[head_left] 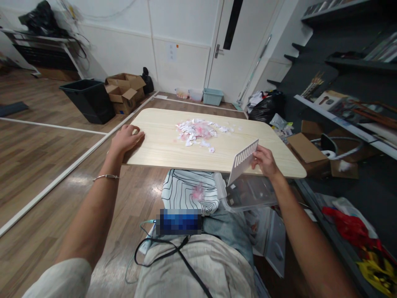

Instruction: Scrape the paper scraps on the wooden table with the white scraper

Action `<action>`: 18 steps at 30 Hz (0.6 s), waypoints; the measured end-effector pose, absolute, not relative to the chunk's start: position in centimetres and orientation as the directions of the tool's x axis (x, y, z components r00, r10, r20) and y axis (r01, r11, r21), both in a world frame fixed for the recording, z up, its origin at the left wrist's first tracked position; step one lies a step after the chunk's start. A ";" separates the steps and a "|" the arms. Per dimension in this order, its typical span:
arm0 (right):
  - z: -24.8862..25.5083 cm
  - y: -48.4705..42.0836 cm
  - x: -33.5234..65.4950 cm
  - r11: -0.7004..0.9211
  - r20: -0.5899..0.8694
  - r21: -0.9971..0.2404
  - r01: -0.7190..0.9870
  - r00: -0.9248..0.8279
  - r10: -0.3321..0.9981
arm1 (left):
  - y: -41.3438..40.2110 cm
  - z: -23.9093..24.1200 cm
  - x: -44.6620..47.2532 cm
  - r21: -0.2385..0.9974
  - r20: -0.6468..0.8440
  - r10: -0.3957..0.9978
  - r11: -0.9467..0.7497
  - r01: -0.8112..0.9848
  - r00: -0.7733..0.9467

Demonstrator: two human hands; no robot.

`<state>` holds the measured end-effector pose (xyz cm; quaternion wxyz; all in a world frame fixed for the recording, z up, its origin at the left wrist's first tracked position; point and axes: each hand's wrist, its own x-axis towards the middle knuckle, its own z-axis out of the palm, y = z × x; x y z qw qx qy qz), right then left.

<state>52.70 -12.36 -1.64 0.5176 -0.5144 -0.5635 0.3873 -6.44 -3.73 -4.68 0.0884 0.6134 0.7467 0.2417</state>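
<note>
A pile of torn white and pink paper scraps (200, 131) lies near the middle of a light wooden table (161, 145). My left hand (125, 138) rests on the table's left near corner, fingers curled over the top. My right hand (264, 160) holds a white slotted plastic lid (243, 160) tilted at the table's near right edge. Just below it a clear plastic container (248, 192) sticks out from under the table, over my lap.
A black bin (88, 99) and open cardboard boxes (124, 93) stand on the wooden floor at the far left. Shelves with clutter line the right wall (356, 111). A black bag (266, 107) and a box (305, 145) sit by the table's right side.
</note>
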 end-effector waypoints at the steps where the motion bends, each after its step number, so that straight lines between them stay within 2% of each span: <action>1: -1.7 -12.3 52.8 0.169 0.181 -0.970 0.175 0.053 0.982 | -3.8 -4.6 -6.4 0.463 0.165 0.959 0.131 0.877 -0.231; 8: -1.7 -12.3 53.3 0.154 0.158 -0.976 0.154 0.009 0.987 | -4.0 -4.0 -6.0 0.420 0.133 0.962 0.164 0.893 -0.239; 18: -1.9 -12.4 53.5 0.173 0.175 -0.979 0.106 0.009 0.984 | -4.0 -4.3 -6.0 0.430 0.174 0.954 0.149 0.890 -0.244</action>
